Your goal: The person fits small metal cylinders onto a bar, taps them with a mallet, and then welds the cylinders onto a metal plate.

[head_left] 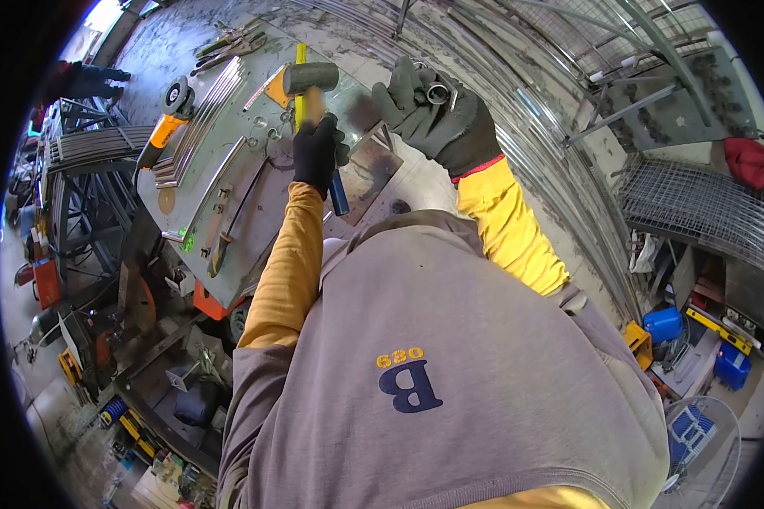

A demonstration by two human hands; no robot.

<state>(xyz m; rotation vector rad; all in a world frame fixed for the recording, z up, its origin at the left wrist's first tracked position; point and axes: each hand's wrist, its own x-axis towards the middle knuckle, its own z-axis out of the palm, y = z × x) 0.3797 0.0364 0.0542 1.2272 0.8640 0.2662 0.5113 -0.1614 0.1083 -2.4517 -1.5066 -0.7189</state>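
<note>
My left hand (pixel 316 154), in a black glove, is closed around the handle of a mallet (pixel 311 78). The mallet's dark cylindrical head is above the fist, and a blue handle end (pixel 339 193) shows below it. My right hand (pixel 450 127), in a dark grey glove, has its fingers curled around a round metal tube (pixel 437 93) whose open end faces me. How far the tube reaches beyond the glove is hidden. Beneath the mallet, a yellow bar (pixel 300 58) and several small metal rings (pixel 273 133) lie on the metal worktable (pixel 221 127).
An orange angle grinder (pixel 163 131) rests at the table's left side beside several thin metal rods (pixel 204 127). Pliers-like tools (pixel 229 47) lie at the far edge. Long metal tubes (pixel 526 144) cover the floor to the right, near a wire mesh rack (pixel 696 204).
</note>
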